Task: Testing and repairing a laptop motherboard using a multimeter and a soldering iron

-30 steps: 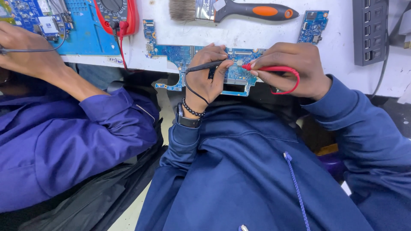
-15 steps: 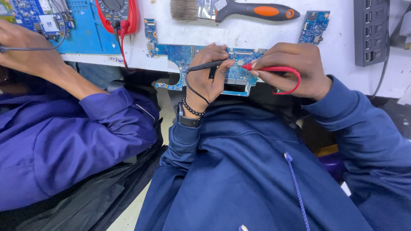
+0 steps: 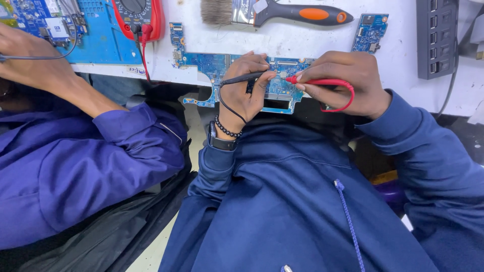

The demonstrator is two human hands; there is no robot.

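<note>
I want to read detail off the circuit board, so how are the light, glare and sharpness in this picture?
Head view: light is bright and even; the white table looks nearly washed out but without hard glare; the circuit board is fairly sharp, partly covered by the left hand with the black probe and the right hand with the red probe; the sleeves near the bottom edge look softer.

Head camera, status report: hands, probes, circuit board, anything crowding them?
Left hand holds black probe; right hand holds red probe. Both tips on blue circuit board. Co-worker's arm alongside, apart from the board.
</note>
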